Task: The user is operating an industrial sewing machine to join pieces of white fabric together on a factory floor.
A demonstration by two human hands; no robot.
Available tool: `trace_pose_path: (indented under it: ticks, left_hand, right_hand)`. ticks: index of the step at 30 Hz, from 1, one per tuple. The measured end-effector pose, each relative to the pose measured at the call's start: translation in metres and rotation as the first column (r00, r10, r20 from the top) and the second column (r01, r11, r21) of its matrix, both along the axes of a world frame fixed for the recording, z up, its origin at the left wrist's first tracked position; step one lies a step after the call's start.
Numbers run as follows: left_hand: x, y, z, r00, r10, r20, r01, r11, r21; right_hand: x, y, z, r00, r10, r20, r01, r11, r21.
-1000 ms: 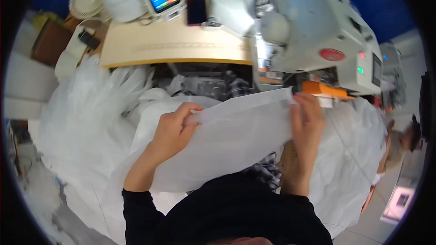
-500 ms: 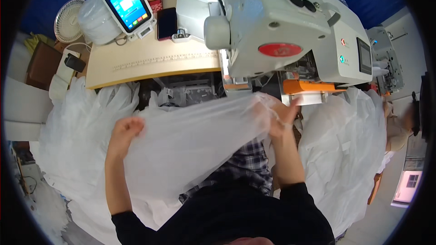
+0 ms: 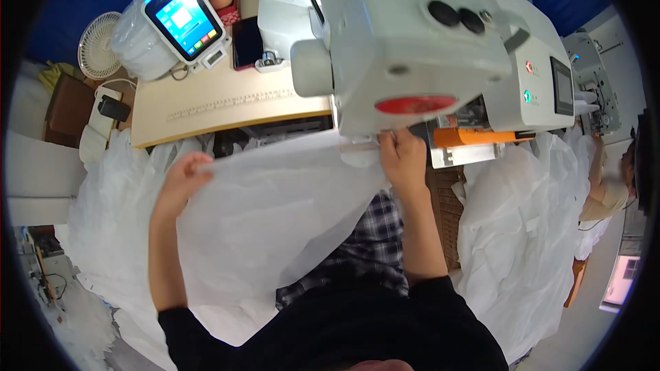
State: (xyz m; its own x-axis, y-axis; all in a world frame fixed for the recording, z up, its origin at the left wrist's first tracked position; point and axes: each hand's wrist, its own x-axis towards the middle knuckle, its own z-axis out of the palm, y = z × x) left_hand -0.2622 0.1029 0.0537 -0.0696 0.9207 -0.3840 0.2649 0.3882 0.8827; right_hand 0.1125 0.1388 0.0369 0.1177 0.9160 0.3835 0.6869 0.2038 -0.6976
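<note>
A person seated at an industrial sewing machine [image 3: 412, 48] holds a sheet of thin white fabric [image 3: 275, 213] stretched between 2 bare hands. The left hand [image 3: 184, 177] is raised at the sheet's left corner, fingers closed over the edge; the right hand [image 3: 402, 158] pinches the opposite corner right beneath the machine's grey head, just below its red oval patch. The sheet hangs taut along its top edge and drapes down over the person's lap, where a checked garment [image 3: 371, 247] shows under it.

Judging from how things lie, the work is at an early point – the sheet's right corner has reached the machine, but whether it sits under the needle cannot be told, since the machine's head hides that spot. No seam is visible on the sheet, so the stitching looks yet to come.

Around the seat, heaps of similar white fabric [image 3: 529, 233] pile up on both sides. A pale wooden table [image 3: 227, 106] carries a control panel with a lit blue screen [image 3: 184, 19], a dark phone [image 3: 246, 42] and a bag of white material. A small fan [image 3: 96, 45] stands at the far left. At the right edge another person [image 3: 608, 189] works at a 2nd machine – only partly in view.
</note>
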Motion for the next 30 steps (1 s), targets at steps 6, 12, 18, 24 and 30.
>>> trace_pose_path:
  ticks: [6,12,18,24,30]
  left_hand:
    - [-0.035,-0.082,-0.041,0.463,0.201,-0.863,0.252,0.904,0.346]
    - [-0.083,-0.119,-0.005,0.716,-0.014,-0.698,-0.105,0.986,-0.128]
    - [-0.105,-0.139,0.037,0.89,0.157,0.429,-0.238,0.961,0.141]
    - [-0.12,-0.128,0.026,0.867,0.272,-0.418,-0.163,0.947,0.278]
    - [-0.136,-0.102,0.009,0.477,0.272,-0.836,0.339,0.82,0.461]
  right_hand:
    - [0.012,-0.005,0.0,0.946,-0.042,-0.321,-0.055,0.956,-0.287]
    - [0.029,-0.021,-0.014,0.953,-0.003,-0.302,-0.095,0.946,-0.31]
    - [0.02,-0.028,-0.007,0.951,-0.011,-0.308,-0.105,0.927,-0.359]
    - [0.016,-0.018,0.023,0.969,0.06,-0.242,-0.143,0.928,-0.343]
    - [-0.019,-0.016,0.043,0.992,0.084,0.09,-0.058,0.963,-0.262]
